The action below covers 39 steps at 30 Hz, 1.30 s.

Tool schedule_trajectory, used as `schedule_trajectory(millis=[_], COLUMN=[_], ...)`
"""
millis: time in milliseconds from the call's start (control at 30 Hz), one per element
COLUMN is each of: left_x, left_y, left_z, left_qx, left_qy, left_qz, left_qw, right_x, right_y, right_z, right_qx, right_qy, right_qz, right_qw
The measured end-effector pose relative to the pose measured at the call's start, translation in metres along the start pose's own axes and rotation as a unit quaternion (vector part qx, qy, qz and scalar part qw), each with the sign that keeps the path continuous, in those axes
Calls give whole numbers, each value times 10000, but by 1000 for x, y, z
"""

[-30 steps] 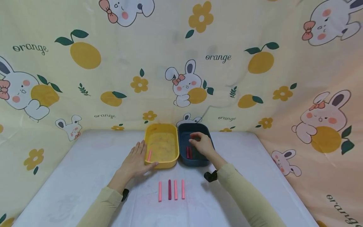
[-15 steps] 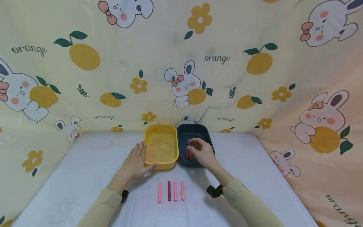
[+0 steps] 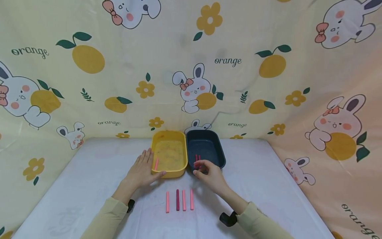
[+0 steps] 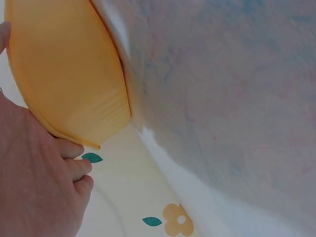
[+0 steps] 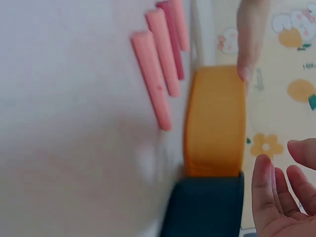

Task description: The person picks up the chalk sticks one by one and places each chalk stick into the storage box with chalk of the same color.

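My left hand [image 3: 141, 172] lies with straight fingers along the left wall of the yellow box [image 3: 174, 174], its thumb at the front. In the left wrist view, the fingertips [image 4: 79, 170] reach around the box rim. My right hand [image 3: 212, 176] is over the near end of the dark blue box [image 3: 209, 141]. Its thumb and fingers are apart with nothing between them in the right wrist view. Dark red chalk-like sticks [image 3: 196, 157] lie in the blue box, partly hidden by that hand. One pink chalk-like stick [image 3: 156, 164] leans in the yellow box.
In front of the boxes, three pink sticks [image 3: 183, 200] and a dark red stick [image 3: 177, 199] lie in a row on the white tabletop [image 3: 119, 225]. The two boxes stand side by side before a patterned cloth backdrop [image 3: 134, 66].
My right hand has drawn back from inside the blue box toward its near edge, bringing more of the box floor into view. My left hand stays on the yellow box.
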<state>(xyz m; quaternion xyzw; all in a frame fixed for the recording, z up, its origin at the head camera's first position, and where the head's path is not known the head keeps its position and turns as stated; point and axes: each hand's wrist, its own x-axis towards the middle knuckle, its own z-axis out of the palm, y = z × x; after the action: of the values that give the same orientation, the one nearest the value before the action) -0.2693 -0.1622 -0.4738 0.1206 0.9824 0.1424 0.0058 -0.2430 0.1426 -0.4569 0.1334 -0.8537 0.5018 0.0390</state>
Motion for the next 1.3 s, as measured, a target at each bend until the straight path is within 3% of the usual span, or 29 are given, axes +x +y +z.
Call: schedule_trajectory(millis=[433, 800, 1300], left_x=[0, 0, 0], left_y=[-2, -2, -2], left_z=[0, 0, 1], left_qx=[-11, -5, 4], left_qy=[31, 6, -33], left_qz=[69, 43, 7], left_qw=[10000, 10000, 10000], right_x=[-21, -28, -28], right_y=[15, 15, 20], right_z=[13, 17, 23], right_qx=[-403, -530, -913], right_qy=[-675, -1460, -1863], right_qz=[-241, 234, 478], right_qw=[9966, 9876, 9771])
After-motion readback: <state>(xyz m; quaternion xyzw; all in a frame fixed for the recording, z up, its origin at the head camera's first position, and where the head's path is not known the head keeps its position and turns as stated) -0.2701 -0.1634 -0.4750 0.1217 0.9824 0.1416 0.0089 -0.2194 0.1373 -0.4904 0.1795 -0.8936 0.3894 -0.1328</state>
